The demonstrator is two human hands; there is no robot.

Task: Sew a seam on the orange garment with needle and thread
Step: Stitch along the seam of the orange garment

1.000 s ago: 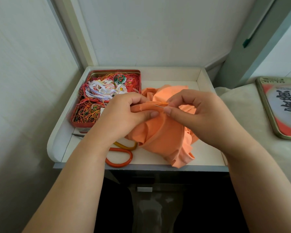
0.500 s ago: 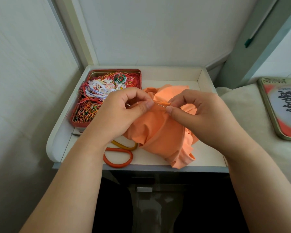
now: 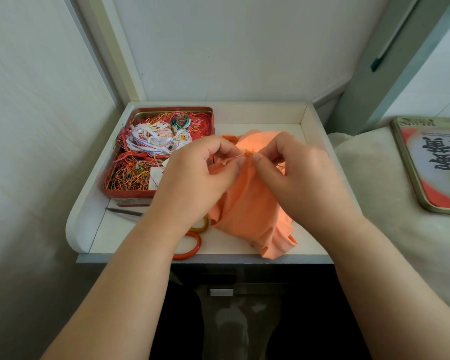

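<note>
Fingertips of both hands meet over the raised fold of the orange garment (image 3: 247, 203), bunched on the white tray (image 3: 89, 211): left hand (image 3: 195, 183) pinches the fold, right hand (image 3: 299, 178) pinches the needle (image 3: 249, 152). Risks, I judge: pricking the left thumb, or stitching through extra layers of bunched cloth.

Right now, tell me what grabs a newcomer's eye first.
Both hands meet mid-frame: the left hand pinches a fold of the orange garment, and the right hand works at it. Left of them sits a red tin full of tangled thread, with orange-handled scissors near the tray's front.
</note>
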